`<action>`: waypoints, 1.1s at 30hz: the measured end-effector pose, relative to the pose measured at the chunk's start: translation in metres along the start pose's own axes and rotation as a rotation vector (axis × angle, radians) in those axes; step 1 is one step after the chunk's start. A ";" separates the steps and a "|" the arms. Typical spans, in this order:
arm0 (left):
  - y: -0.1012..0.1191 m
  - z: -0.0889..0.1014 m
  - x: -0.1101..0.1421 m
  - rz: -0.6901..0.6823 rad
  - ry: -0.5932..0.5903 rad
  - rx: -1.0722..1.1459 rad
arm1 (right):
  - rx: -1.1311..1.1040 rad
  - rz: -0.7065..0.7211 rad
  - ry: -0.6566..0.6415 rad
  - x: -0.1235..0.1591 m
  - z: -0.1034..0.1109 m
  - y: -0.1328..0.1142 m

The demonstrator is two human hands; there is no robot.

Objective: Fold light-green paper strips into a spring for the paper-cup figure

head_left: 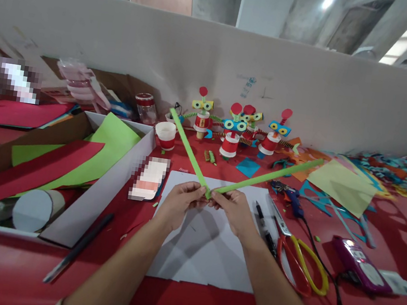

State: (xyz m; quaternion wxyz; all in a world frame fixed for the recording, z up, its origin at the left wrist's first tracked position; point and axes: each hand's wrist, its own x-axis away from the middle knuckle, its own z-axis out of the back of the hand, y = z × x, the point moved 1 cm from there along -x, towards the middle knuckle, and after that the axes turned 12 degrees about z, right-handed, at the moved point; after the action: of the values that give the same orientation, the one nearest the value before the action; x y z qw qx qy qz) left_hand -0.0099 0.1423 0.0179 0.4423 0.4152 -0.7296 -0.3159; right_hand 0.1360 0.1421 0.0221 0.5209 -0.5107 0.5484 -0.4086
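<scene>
Green strips (189, 150): met between the fingertips of the left hand (180, 201) and right hand (236, 210), above the white sheet (207, 259); one length ran up and away leftward from the grip, the other rightward, free ends well apart;
Strip look: light green, narrow, mostly straight, together forming a wide V; the meeting point was small, bunched and partly covered by fingers;
Left grip: closed to a pinch, thumb and forefinger holding the strips at the meeting point;
Right grip: also pinched nearly to nothing, on the base of the right-hand length, just beside the left fingertips;
Forearms (119, 269): reached forward from the lower edge and converged, fingers curled inward.
</scene>
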 end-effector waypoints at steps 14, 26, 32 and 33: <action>0.003 -0.002 0.003 -0.015 -0.026 0.040 | -0.091 0.074 0.039 0.004 0.000 -0.003; -0.004 -0.004 -0.002 -0.174 0.010 0.119 | 0.104 0.262 0.049 0.010 -0.004 -0.004; -0.005 -0.006 -0.001 -0.290 0.068 0.064 | 0.003 0.225 0.095 0.007 -0.003 -0.002; -0.005 -0.006 0.000 -0.340 0.084 0.039 | -0.038 0.213 0.109 0.007 -0.003 -0.001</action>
State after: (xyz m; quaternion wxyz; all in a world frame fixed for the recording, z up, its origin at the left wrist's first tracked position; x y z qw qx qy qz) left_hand -0.0028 0.1399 0.0160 0.4044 0.5540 -0.6357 -0.3540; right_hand 0.1336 0.1352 0.0223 0.5208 -0.4364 0.6349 -0.3676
